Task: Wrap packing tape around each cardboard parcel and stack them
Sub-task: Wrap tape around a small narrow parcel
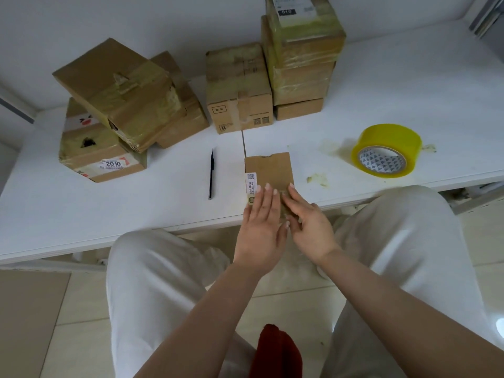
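Note:
A small cardboard parcel (270,170) with a white label on its left edge lies at the front edge of the white table (381,99). My left hand (261,230) lies flat on its near end, fingers straight. My right hand (308,227) touches the same near end from the right, its fingertips pressing the top. A roll of yellow packing tape (387,150) lies on the table to the right, apart from both hands.
A black pen (211,173) lies left of the parcel. Taped boxes are piled at the back left (117,91), one box stands in the middle (240,88), and a tall stack rises at the back right (302,50). Tape scraps dot the table near the roll.

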